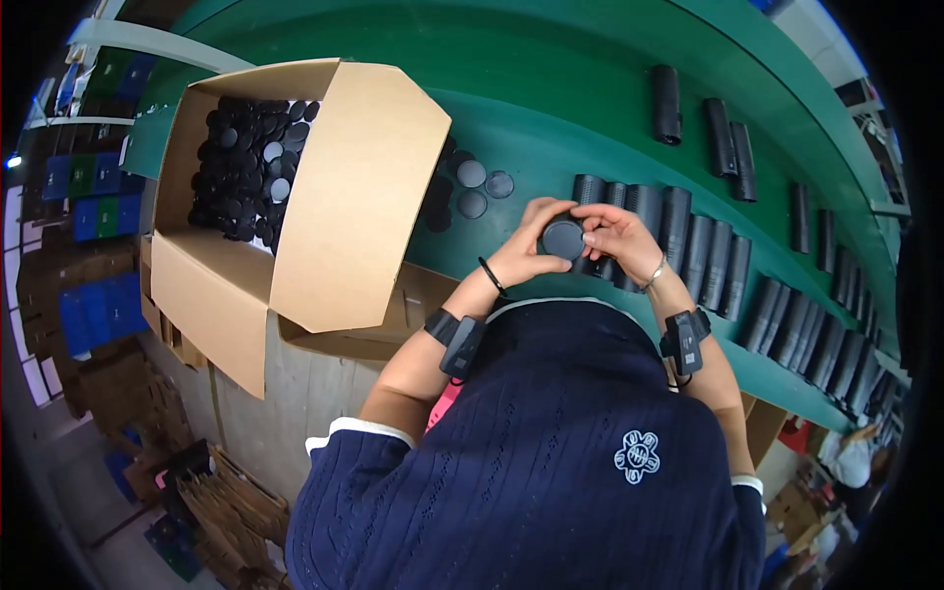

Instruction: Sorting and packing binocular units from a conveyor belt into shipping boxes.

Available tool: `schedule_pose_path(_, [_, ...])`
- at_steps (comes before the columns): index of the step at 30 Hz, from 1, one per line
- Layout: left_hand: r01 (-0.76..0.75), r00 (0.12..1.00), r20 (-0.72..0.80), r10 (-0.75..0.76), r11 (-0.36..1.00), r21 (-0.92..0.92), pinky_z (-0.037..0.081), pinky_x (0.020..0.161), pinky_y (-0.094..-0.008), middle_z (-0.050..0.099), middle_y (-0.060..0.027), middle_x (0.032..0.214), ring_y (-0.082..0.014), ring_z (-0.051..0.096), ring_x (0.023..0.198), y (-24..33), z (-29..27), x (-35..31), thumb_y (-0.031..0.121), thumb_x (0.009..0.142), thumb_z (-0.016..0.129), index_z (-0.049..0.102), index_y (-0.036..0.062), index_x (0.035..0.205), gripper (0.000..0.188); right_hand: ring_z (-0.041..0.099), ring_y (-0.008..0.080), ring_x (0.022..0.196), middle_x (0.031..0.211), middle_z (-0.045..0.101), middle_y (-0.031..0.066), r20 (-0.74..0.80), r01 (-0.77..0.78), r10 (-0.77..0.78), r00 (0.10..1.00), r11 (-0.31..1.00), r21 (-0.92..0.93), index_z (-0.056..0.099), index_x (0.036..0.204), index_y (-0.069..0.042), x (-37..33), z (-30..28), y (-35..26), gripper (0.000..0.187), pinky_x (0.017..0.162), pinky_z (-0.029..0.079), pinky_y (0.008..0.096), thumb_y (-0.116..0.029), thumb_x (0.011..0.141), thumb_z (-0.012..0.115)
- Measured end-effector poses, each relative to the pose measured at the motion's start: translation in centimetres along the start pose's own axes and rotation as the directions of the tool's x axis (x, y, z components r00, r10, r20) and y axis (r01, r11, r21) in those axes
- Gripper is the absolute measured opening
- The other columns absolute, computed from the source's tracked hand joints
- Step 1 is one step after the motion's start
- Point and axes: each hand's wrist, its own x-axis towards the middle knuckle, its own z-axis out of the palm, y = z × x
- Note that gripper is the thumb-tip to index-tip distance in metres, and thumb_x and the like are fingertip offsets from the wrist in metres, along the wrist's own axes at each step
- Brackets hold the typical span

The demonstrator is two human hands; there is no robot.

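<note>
Between my two hands is a round black disc (pixel 562 239) with a raised rim, its flat face turned up toward me. My left hand (pixel 526 246) grips it from the left, thumb below and fingers curled over the top. At its right edge, the thumb and fingertips of my right hand (pixel 623 238) are pinched together against it. Just beyond and under the hands, black ribbed tubes (pixel 644 205) lie side by side in a row on the green bench. Whether the disc touches a tube beneath is hidden by my hands.
An open cardboard box (pixel 360 197) full of black discs (pixel 246 167) stands at the left, its flap spread toward the bench. Several loose discs (pixel 472 204) lie beside it on the green bench (pixel 521 128). More tubes (pixel 811 339) extend right, and others (pixel 666 106) lie farther back.
</note>
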Motion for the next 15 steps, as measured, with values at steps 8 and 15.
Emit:
schedule_pose_path(8, [0.188,0.966,-0.068,-0.248,0.863,-0.47,0.033,0.099,-0.0311,0.048,-0.0092,0.119,-0.018,0.045,0.113,-0.1,-0.8,0.5,0.004,0.078,0.063,0.037,0.0014,0.128,0.056,0.061,0.0084,0.069,0.084,0.06,0.0007,-0.09,0.003,0.009,0.996,0.99,0.138,0.059,0.103,-0.005,2.2,0.4,-0.8,0.016,0.058,0.048,0.0183,-0.009,0.087,0.059])
schedule_pose_path(15, [0.098,0.964,-0.192,-0.182,0.92,-0.379,0.036,0.095,-0.0299,0.046,-0.0112,0.117,-0.0176,0.044,0.112,-1.3,0.8,1.7,0.01,0.081,0.064,0.031,0.0039,0.127,0.057,0.06,0.0071,0.061,0.081,0.063,0.0019,-0.07,-0.069,0.075,0.995,0.994,0.079,0.058,0.119,-0.006,3.4,1.1,-0.6,0.03,0.054,0.048,0.0175,-0.019,0.091,0.057])
